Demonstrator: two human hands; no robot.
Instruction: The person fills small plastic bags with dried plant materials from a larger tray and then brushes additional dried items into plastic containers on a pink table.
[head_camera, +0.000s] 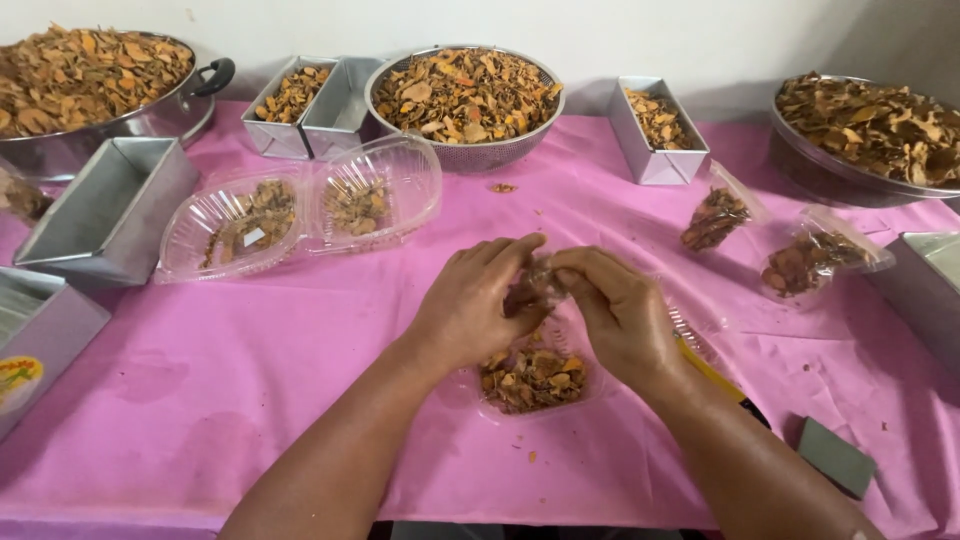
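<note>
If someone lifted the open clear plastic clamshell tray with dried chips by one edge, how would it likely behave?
The open clear plastic clamshell tray looks thin-walled, so it would probably flex and fold at its hinge. It holds only a shallow scatter of dried orange-brown chips, so it is likely light and easy to slide on the pink tablecloth. Tilting it would probably spill the loose chips.

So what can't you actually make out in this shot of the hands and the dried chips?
- Head view: what the left hand and right hand pinch; fingers cover it.
- Clear plastic container of brown dried chips: its far part sits under both hands.
- Large round metal pan of chips: cut by the right edge.
- Each grip: unclear.
</note>
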